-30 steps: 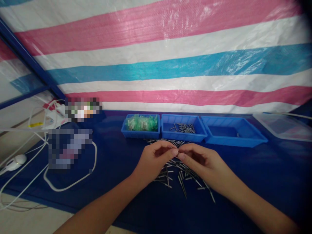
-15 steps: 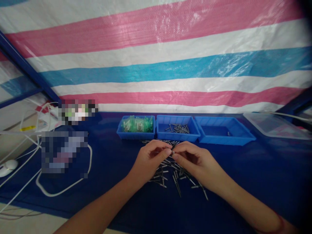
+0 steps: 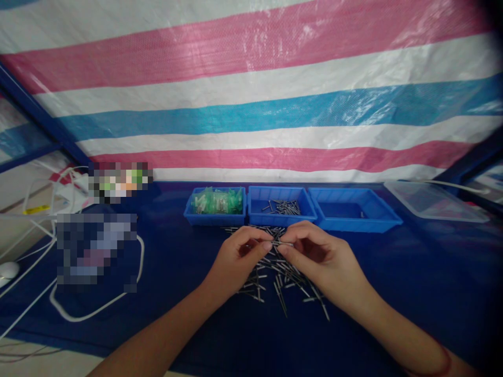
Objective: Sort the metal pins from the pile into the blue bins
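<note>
Rivet (image 3: 283, 243): one, lying roughly level between the fingertips of both hands, above the heap; taken as clock centre, with 12 pointing away from the wearer.

Left hand (image 3: 237, 261), at 8 o'clock: thumb and forefinger pinch the rivet at its left end, the other fingers curled behind. Right hand (image 3: 334, 262), at 4 o'clock: thumb and forefinger tips close on the rivet from the other side, its right end showing in the hollow of the grip; remaining fingers bent. A red band (image 3: 447, 361) circles the right wrist.

Heap (image 3: 288, 270): loose rivets, pointing many ways, directly beneath the hands and spreading toward 6 o'clock; a few strays at its near edge.

Middle bin (image 3: 281, 217), 12 o'clock: blue, small metal pieces (image 3: 287, 208) piled inside. Left bin (image 3: 214, 219), 10 o'clock: blue, filled with green packets (image 3: 218, 200). Right bin (image 3: 357, 224), 2 o'clock: blue, one small piece inside, too small to identify. Clear lid or tray (image 3: 432, 201) beyond it, between 2 and 3.

Mouse (image 3: 8, 270) and white cable (image 3: 79, 319), toward 9 o'clock, on the blue table (image 3: 251, 340). Striped sheet (image 3: 251, 115) hangs behind the bins at 12.
</note>
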A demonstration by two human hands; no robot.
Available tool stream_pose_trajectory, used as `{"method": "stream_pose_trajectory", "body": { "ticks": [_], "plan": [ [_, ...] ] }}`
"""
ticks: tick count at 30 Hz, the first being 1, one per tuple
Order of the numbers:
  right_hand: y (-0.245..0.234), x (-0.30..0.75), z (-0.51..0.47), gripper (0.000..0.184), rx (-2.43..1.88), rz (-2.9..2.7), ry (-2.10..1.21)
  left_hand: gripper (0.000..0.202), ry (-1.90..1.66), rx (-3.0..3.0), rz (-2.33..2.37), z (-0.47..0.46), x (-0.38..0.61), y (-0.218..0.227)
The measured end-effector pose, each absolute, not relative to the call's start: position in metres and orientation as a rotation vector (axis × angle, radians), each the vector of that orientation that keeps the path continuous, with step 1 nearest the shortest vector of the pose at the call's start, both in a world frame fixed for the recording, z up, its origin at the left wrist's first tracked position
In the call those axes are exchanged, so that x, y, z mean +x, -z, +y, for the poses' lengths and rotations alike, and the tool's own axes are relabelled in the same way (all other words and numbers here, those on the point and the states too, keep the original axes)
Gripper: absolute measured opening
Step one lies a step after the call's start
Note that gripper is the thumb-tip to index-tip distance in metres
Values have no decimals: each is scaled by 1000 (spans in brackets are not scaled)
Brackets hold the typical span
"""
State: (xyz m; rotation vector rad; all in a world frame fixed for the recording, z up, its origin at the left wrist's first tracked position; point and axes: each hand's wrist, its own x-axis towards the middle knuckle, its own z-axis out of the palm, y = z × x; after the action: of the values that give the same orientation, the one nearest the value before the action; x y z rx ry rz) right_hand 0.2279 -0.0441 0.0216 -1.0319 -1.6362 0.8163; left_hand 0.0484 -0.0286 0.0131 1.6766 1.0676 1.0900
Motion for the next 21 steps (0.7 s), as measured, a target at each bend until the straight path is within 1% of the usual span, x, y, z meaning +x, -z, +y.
{"method": "stream_pose_trajectory", "body": {
  "ticks": [7, 9, 11, 13, 15, 18, 21],
  "plan": [
    [-23, 233, -41, 14, -1062, -1759, -556, 17, -1017, 2018, 1182, -38, 50, -20],
    [-25, 242, -35, 15, -1130, -1725, -447, 24, -997, 2130, 1221, -41, 51, -21],
    [-29, 256, -26, 17, -1239, -1652, -259, 29, -908, 2250, 1232, -43, 51, -19],
    [-31, 276, -14, 18, -1356, -1561, -16, 25, -790, 2364, 1237, -44, 50, -16],
    [-30, 298, -1, 22, -1473, -1544, 145, 22, -689, 2444, 1237, -45, 50, -13],
    [-22, 322, 16, 28, -1634, -1659, 268, 23, -595, 2516, 1203, -45, 49, -9],
    [-16, 324, 20, 34, -1639, -1722, 298, 20, -537, 2559, 1168, -45, 49, -8]
  ]
}}
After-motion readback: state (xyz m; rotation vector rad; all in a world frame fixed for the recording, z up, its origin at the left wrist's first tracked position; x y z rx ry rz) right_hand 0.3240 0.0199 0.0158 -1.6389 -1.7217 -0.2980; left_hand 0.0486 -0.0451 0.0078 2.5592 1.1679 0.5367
